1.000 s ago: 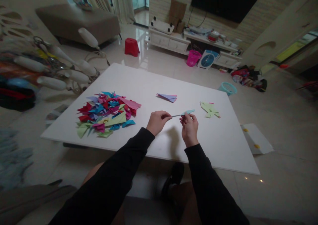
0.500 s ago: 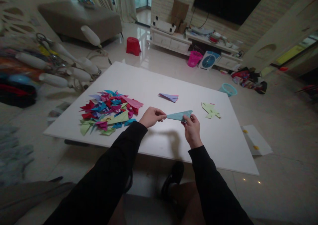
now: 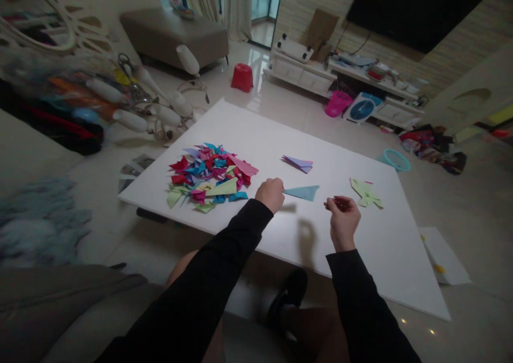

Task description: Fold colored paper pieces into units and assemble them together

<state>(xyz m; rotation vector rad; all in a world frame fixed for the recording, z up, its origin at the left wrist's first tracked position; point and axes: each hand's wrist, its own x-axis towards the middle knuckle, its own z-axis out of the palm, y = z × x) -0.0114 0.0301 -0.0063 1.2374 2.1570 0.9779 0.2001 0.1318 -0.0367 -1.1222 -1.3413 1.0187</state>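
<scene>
There's the pale-blue folded-paper wedge, pinched at its narrow tip by the left hand, those fingers closed tight, the broad end pointing right, seemingly just above the white counter! The right hand is clear of it, fingers loosely curled, partly open, nothing visible in their hold. This looks feather-light: thin, crisp along the folds, bendy across the flat, easily dented. Best grip? A gentle pinch across the layered tip, the other fingers supporting the broad end, where layers could splay; squeezing hard risks stray creases.
</scene>
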